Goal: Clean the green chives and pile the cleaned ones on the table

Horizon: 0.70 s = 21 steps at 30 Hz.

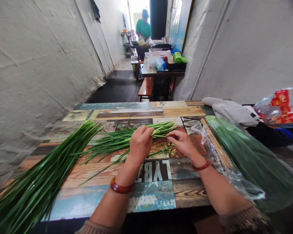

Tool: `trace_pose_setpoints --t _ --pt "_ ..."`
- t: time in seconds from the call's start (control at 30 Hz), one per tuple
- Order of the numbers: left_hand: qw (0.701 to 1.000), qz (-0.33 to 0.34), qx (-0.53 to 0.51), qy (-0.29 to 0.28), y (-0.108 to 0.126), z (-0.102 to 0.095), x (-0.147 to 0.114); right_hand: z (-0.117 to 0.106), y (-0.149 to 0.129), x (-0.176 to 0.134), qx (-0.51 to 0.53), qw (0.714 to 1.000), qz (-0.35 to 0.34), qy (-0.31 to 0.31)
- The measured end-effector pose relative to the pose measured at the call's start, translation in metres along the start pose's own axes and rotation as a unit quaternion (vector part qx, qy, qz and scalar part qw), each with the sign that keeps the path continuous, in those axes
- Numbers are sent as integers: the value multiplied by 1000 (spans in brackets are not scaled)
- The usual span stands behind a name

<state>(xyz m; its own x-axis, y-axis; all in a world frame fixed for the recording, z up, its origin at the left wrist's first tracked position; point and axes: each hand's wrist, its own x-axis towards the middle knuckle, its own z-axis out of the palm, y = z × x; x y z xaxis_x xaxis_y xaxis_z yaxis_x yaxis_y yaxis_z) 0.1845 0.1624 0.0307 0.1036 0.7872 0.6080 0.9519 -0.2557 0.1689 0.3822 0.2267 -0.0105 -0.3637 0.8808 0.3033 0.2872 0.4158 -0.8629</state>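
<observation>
My left hand [141, 143] is closed around a few garlic chives, their pale stalk ends pointing right. My right hand [182, 141] pinches at the tip of a stalk just beside it; the bit between its fingers is very small. Under and behind the left hand spreads a loose pile of garlic chives [117, 138], green leaves to the left. Short trimmed scraps [169, 151] lie on the table below the right fingers. A bigger, neatly lined-up bunch of chives [48, 165] rests along the left side, its leaves hanging over the near edge.
On the right of the patchwork-patterned table [88, 203] lie a plastic-wrapped bundle of chives [246, 159], thin wooden sticks [219, 146] in clear plastic and a white cloth [234, 112]. Farther off are a bench [146, 87], a second table [148, 71] and a person in green [144, 29].
</observation>
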Motion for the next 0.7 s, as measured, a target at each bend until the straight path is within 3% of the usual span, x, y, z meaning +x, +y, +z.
trace_pose_setpoints --t 0.3,0.4,0.57,0.7 --pt "975 19 -30 -217 9 16 0 7 -2 -1 -6 999 -48 23" --pt "978 -16 -37 -206 7 19 0 -2 -3 2 -12 998 -28 46" --pt "982 -73 -90 -152 -7 20 1 -25 1 8 24 990 15 139" --pt "973 -77 -147 -163 -8 22 1 -25 1 8 58 995 -18 82"
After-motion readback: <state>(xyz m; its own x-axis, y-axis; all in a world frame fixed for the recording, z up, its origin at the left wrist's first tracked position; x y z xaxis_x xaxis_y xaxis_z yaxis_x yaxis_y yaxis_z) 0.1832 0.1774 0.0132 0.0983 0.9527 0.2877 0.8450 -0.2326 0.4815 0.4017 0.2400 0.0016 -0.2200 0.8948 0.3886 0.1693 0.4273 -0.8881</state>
